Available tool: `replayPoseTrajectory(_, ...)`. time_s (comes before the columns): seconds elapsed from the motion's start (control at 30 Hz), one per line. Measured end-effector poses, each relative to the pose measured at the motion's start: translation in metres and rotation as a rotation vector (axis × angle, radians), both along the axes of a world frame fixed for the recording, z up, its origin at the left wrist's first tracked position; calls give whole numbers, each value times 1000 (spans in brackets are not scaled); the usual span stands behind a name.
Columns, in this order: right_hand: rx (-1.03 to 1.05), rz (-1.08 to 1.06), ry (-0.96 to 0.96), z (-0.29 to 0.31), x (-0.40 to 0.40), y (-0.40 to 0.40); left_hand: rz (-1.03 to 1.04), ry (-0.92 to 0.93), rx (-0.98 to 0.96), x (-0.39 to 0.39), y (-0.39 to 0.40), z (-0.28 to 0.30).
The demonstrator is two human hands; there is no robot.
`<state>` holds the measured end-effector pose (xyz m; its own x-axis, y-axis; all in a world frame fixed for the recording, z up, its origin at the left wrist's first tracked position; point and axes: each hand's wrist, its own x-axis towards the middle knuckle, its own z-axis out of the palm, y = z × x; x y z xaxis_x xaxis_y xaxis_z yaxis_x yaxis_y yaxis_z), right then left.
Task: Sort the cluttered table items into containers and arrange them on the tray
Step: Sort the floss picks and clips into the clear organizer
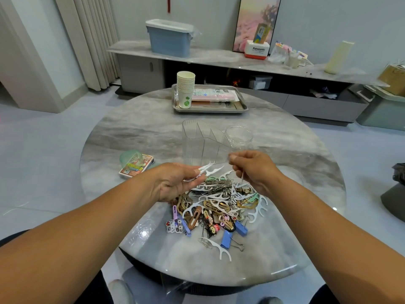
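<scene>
Left hand (173, 183) pinches a few floss picks (206, 171), tips aimed toward the table's far right; right hand (252, 170) pinches a thin pin (242, 178) hanging straight down.

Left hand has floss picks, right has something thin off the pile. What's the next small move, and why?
Probably drop the white floss picks held by the left hand into the clear divided container just behind: it looks empty, and more picks wait in the pile. The right hand pinches something thin.
</scene>
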<state>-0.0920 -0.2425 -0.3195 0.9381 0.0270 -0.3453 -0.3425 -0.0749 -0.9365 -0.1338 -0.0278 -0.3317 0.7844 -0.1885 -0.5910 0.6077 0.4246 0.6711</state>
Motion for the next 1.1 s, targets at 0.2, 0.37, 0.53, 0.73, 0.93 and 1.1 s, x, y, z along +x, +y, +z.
replayPoseTrajectory(0.2,462,-149,310,15,3,0,-5,26,6,-2,-1,-4)
replayPoseTrajectory(0.37,-58,-9,-203,18,-13,10,-16,31,6,-1,-5,-4)
replayPoseTrajectory(0.53,-745,616,-985,13,-40,32,-132,-3,-49,-5,-10,-3)
replayPoseTrajectory(0.73,-808,762,-1008,-3,-45,36,-220,-102,-133,-9,-8,4)
replayPoseTrajectory(0.93,-735,249,-1021,-5,-35,30,-137,-26,-318,-7,-1,8)
replayPoseTrajectory(1.1,-324,-58,-279,5,-32,32,-63,-36,-321,-7,-3,10)
